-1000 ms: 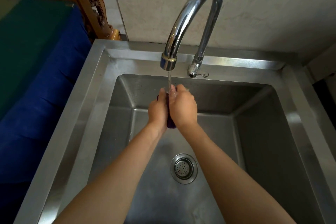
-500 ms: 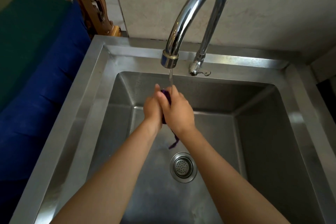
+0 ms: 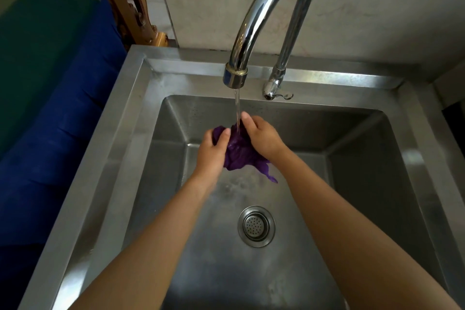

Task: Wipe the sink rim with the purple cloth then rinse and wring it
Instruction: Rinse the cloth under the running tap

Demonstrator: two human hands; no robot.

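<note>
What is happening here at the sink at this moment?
A person is rinsing the purple cloth under water running from the faucet. The left hand grips the cloth's left side and the right hand holds its right side, above the basin of the steel sink. The cloth is bunched, and one corner hangs down toward the drain strainer. It is not twisted, so wringing looks not yet done.

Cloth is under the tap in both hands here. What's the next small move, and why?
Probably twist the hands in opposite directions to wring it. The purple cloth is bunched between the left hand and right hand, each with a grip on it; the water stream lands on it, so it looks soaked, above the sink basin.
</note>
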